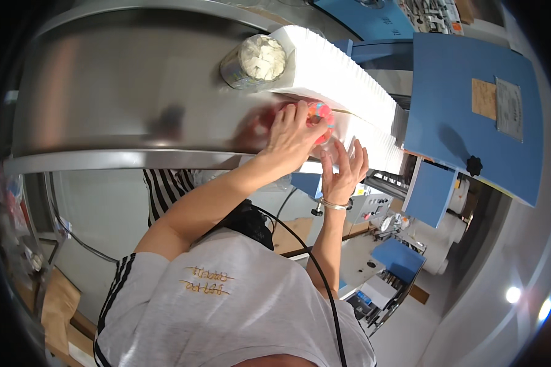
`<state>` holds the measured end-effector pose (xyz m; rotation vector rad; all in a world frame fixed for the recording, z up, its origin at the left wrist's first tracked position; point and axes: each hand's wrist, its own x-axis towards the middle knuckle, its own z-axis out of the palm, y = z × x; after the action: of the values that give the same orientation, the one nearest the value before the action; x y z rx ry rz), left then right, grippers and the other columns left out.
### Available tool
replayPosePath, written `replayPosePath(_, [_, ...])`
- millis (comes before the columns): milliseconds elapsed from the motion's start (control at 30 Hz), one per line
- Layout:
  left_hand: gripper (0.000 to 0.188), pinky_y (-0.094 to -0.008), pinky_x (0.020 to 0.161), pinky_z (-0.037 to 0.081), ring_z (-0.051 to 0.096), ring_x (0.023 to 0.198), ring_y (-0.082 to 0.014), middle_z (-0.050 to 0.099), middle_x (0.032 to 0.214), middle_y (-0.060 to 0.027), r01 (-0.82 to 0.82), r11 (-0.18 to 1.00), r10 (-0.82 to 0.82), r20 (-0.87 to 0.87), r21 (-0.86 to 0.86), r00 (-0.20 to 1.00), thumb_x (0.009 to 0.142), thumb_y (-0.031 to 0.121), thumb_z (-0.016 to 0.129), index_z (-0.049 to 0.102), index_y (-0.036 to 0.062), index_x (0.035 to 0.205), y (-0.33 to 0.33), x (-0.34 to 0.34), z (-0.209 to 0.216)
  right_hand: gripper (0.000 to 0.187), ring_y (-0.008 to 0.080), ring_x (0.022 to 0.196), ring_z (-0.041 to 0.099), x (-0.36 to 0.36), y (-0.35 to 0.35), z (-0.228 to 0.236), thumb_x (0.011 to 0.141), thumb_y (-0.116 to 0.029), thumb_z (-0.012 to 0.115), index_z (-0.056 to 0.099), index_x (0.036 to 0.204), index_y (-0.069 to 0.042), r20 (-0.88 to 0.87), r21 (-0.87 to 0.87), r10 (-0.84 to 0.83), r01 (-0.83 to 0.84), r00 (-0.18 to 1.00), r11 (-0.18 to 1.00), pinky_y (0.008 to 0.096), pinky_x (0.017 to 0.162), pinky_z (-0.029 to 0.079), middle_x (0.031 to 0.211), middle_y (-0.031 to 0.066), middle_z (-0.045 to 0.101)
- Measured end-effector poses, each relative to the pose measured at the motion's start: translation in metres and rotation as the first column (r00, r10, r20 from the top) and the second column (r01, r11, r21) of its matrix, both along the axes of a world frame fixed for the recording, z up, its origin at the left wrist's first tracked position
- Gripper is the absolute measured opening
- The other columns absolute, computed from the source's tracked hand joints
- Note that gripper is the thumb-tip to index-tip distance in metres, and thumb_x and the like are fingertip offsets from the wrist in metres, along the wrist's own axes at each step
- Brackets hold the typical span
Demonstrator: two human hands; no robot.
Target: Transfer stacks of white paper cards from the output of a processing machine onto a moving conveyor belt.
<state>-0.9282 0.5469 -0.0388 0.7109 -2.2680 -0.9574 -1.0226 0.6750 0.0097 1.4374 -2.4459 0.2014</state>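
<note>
My left hand (292, 136) reaches over the metal table, its fingers bent round a round red-and-pink thing (324, 112) with small orange and light-blue patches. Most of that thing lies under the hand, so its exact kind is hidden. Close beside it, over the table's near edge, my right hand (344, 172) is raised with thumb and fingers apart and slightly curled. I make out nothing held in it. Just beyond both hands stretches a long white row of thin, ridged pieces (343, 73). A clear jar (254, 61) filled with off-white flat pieces stands at its left end.
The metal table (116, 85) has a raised near rim (104, 160). A large blue machine housing (471, 116) with a black knob (474, 165) stands at the right. A black cable (312, 257) hangs across my front. Further equipment stands at the lower right.
</note>
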Motion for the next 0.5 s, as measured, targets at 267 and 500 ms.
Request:
replayPosePath(267, [0.051, -0.0424, 0.080, 0.041, 0.047, 0.104, -0.0327, 0.046, 0.118, -0.0154, -0.048, 0.999, 0.049, -0.063, 0.013, 0.997, 0.064, 0.014, 0.075, 0.060, 0.0195, 0.113, -0.018, 0.074, 0.009, 0.042, 0.0374, 0.123, 0.038, -0.009, 0.012, -0.006, 0.078, -0.039, 0.071, 0.066, 0.114, -0.018, -0.053, -0.018, 0.045, -0.046, 0.998, 0.999, 0.0468, 0.099, 0.033, 0.136, 0.0130, 0.043])
replayPosePath(500, [0.057, -0.0423, 0.088, 0.041, 0.048, 0.106, -0.0338, 0.046, 0.124, -0.0161, 0.018, 0.997, -0.010, -0.105, 0.069, 0.994, 0.062, 0.010, 0.077, 0.062, 0.0191, 0.117, -0.027, 0.088, 0.005, 0.044, 0.0373, 0.123, 0.039, -0.014, 0.013, -0.011, 0.078, -0.039, 0.072, 0.063, 0.116, -0.020, -0.111, 0.019, 0.045, -0.043, 0.993, 0.999, 0.0463, 0.099, 0.034, 0.137, 0.0121, 0.043])
